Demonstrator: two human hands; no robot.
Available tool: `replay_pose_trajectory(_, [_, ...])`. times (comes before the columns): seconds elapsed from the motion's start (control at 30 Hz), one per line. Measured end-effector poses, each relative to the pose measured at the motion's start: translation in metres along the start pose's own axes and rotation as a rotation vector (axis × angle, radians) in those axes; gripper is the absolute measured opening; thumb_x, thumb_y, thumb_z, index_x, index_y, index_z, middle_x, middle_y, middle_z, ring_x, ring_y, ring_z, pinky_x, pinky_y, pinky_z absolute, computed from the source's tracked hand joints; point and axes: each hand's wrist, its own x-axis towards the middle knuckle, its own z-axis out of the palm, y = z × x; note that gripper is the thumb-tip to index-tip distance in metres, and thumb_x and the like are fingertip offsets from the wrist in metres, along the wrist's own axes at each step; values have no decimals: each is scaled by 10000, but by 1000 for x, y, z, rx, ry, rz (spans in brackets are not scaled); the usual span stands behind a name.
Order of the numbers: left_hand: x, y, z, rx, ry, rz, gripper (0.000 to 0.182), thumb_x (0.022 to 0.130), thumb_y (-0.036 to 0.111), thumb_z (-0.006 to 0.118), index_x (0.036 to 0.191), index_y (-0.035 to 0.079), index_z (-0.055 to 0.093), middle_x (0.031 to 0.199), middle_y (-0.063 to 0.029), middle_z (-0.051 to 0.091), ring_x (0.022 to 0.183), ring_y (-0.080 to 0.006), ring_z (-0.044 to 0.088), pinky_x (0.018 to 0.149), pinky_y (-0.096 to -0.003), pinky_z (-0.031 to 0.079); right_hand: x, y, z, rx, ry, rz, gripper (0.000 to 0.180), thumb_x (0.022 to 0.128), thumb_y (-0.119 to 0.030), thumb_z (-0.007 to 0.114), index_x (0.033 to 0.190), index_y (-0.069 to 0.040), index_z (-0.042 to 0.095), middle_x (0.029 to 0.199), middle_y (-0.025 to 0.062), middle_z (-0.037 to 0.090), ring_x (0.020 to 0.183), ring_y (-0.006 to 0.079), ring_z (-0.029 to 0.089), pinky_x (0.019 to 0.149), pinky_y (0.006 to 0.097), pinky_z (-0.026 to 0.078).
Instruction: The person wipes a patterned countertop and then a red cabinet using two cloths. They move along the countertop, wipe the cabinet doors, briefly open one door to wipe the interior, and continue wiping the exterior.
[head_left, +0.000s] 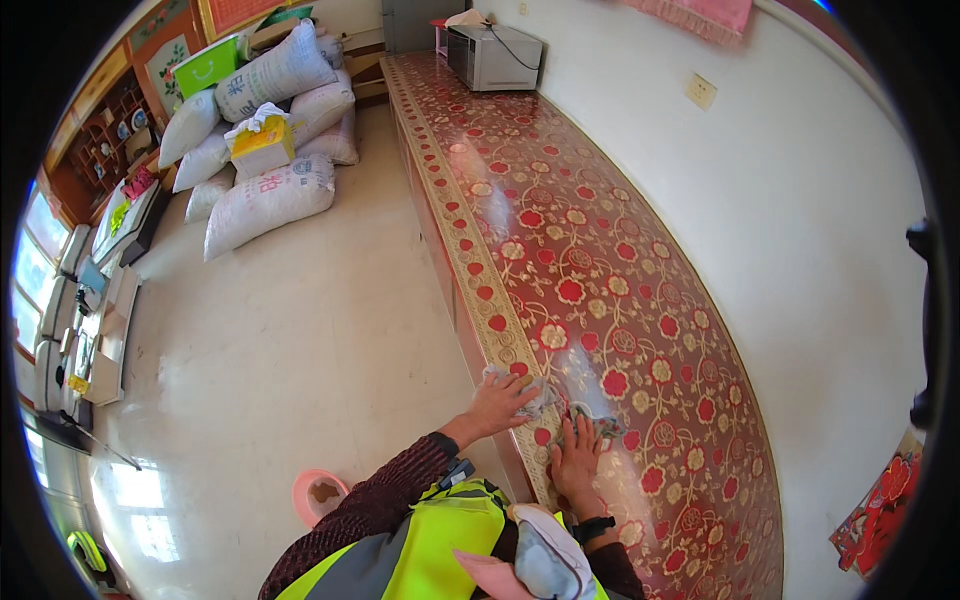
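Note:
A long raised platform with a glossy red-and-gold floral covering (570, 292) runs ahead of me along the wall. My left hand (499, 403) lies on a grey cloth (534, 405) at the platform's patterned border, some of the cloth bunched beyond the fingers. Close by on the right, my right hand (576, 459) presses down on a darker, multicoloured cloth (607, 427) with its fingers stretched forward. Both palms face down, so what lies under them is hidden.
A microwave oven (504, 60) stands at the platform's far end. Stuffed white sacks (274, 196) are piled on the floor, with a yellow-and-white box (262, 150) among them. A pink basin (319, 495) holding brownish contents sits at my left. A low table (112, 330) lines the left side.

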Motion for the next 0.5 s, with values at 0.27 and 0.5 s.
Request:
replay_pose_trajectory(0.27, [30, -94, -16, 4, -53, 59, 687, 791, 460, 729, 1384, 203, 495, 1359, -88, 518, 1274, -262, 475, 993, -504, 337, 83, -54, 25, -25, 21, 59, 572, 953, -338, 523, 1456, -81, 430, 1560, 167, 329, 1470, 365, 241, 1170, 602, 154])
replay_pose_trajectory(0.5, [52, -162, -23, -3, -5, 14, 698, 788, 463, 727, 1398, 224, 486, 1374, -63, 511, 1278, -253, 474, 988, -533, 336, 143, -75, 36, -25, -5, 100, 555, 964, -329, 504, 1454, -80, 434, 1564, 163, 325, 1478, 349, 234, 1179, 584, 146])
